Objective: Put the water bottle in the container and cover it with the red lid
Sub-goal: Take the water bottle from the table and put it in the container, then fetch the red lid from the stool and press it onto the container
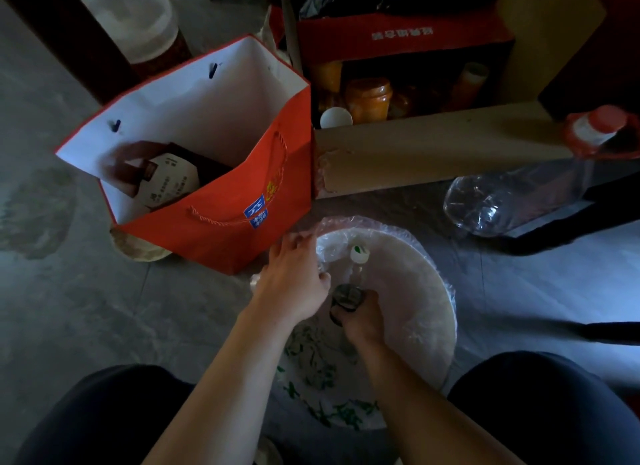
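A round pale container [446,312] with a green leaf pattern and a clear plastic liner stands on the floor between my knees. My left hand [294,288] grips its left rim, fingers over the liner's edge and thumb inside. My right hand [365,320] reaches inside the container and is closed around a dark-topped bottle [347,296], whose body is hidden by my fingers. Just beyond it, a small bottle with a white and green cap [360,254] stands upright inside the container. No red lid for the container is in view.
A red paper gift bag [242,187] with a box inside stands to the left of the container. Behind is an open cardboard box [433,152] holding orange jars. A large clear bottle [502,204] with a red cap lies at the right.
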